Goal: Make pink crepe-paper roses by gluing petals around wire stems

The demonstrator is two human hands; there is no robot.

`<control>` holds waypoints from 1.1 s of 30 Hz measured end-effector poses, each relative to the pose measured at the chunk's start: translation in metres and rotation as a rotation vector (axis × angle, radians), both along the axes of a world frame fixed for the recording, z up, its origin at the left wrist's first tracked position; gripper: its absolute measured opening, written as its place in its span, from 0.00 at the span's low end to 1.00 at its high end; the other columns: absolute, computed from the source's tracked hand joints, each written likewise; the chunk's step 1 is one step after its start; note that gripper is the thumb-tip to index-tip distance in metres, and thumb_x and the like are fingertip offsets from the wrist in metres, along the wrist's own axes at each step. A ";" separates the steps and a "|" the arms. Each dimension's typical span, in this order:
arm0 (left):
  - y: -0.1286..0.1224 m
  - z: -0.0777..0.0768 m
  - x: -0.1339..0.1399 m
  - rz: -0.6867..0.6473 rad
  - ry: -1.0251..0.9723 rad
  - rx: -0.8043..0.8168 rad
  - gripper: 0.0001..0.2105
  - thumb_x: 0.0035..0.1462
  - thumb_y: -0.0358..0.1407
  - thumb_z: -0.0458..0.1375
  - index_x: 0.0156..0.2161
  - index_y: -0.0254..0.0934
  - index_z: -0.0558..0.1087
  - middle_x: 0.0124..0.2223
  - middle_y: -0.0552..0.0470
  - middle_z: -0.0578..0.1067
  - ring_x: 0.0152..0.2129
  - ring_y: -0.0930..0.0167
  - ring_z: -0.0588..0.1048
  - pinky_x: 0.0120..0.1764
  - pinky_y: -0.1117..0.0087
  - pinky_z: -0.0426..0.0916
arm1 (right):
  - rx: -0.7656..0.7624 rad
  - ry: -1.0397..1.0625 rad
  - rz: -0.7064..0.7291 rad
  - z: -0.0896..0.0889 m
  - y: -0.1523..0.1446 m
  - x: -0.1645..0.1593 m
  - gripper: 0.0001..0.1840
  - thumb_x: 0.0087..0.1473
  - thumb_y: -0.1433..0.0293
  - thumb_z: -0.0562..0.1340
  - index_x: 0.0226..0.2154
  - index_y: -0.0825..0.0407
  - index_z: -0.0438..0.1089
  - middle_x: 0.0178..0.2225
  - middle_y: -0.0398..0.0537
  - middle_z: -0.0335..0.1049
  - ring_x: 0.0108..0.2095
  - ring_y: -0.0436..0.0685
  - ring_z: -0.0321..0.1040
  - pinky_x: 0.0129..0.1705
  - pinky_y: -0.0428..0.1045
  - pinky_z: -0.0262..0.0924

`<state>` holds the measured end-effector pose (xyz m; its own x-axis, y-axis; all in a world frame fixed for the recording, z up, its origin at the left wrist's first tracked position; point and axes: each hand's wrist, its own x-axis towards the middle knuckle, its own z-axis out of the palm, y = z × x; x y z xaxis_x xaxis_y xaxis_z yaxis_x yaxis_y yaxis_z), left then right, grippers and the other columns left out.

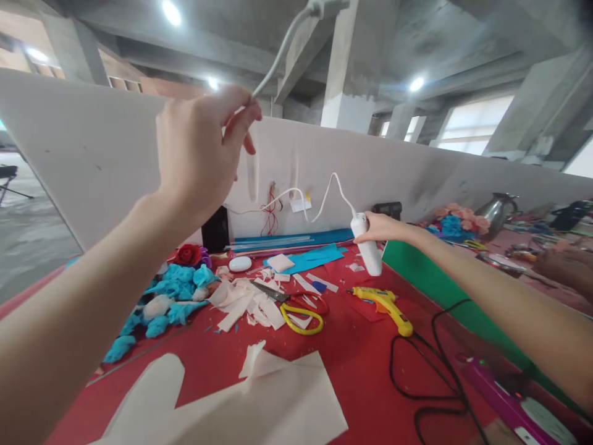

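My left hand is raised at the upper left, thumb and fingers pinched on a pale cable that runs up to a connector near the top edge. My right hand grips a white oblong device, held tilted over the table. Out of the device's top comes a white cord, looping left until my left forearm and hand hide it. Below the device lies a yellow glue gun. Scissors with red and yellow handles rest among cream paper scraps.
Blue crumpled paper flowers are heaped at left on the red table. A large cream sheet lies in front. At right are a black cable, a purple power strip and a green divider. A white partition stands behind.
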<state>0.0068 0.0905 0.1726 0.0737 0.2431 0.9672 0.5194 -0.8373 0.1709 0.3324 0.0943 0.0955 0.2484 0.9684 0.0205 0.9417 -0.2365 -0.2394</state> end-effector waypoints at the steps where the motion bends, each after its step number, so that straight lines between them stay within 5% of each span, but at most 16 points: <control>1: -0.001 -0.003 0.000 -0.016 0.013 -0.005 0.11 0.59 0.39 0.50 0.34 0.41 0.74 0.21 0.57 0.70 0.13 0.76 0.65 0.27 0.71 0.63 | -0.068 0.011 -0.001 0.000 -0.002 0.008 0.15 0.60 0.66 0.58 0.46 0.57 0.63 0.41 0.50 0.64 0.36 0.52 0.66 0.35 0.49 0.67; 7: -0.005 -0.020 0.015 -0.223 -0.033 -0.012 0.12 0.62 0.37 0.46 0.34 0.39 0.71 0.27 0.56 0.71 0.26 0.74 0.75 0.30 0.72 0.71 | -0.415 0.062 -0.095 -0.014 -0.022 0.044 0.13 0.60 0.67 0.58 0.45 0.58 0.64 0.39 0.49 0.65 0.35 0.51 0.66 0.35 0.49 0.67; 13: -0.017 -0.025 0.029 -0.328 0.007 -0.030 0.11 0.63 0.36 0.46 0.35 0.39 0.70 0.31 0.57 0.73 0.30 0.75 0.76 0.33 0.73 0.73 | -0.585 0.158 -0.204 -0.036 -0.038 0.065 0.14 0.60 0.67 0.57 0.46 0.58 0.63 0.41 0.50 0.65 0.36 0.52 0.66 0.36 0.49 0.67; 22: -0.018 -0.028 0.035 -0.385 0.009 -0.062 0.10 0.64 0.36 0.45 0.37 0.39 0.69 0.34 0.55 0.72 0.32 0.76 0.75 0.37 0.73 0.73 | -0.565 0.294 -0.298 -0.048 -0.035 0.068 0.14 0.61 0.66 0.57 0.46 0.58 0.64 0.40 0.50 0.65 0.36 0.51 0.66 0.36 0.49 0.67; 33: -0.019 -0.030 0.039 -0.432 -0.047 -0.065 0.09 0.63 0.35 0.47 0.34 0.41 0.68 0.32 0.57 0.71 0.33 0.73 0.76 0.36 0.72 0.73 | -0.430 0.170 -0.355 -0.058 -0.032 0.077 0.13 0.61 0.66 0.57 0.43 0.59 0.65 0.39 0.49 0.65 0.35 0.51 0.66 0.36 0.49 0.66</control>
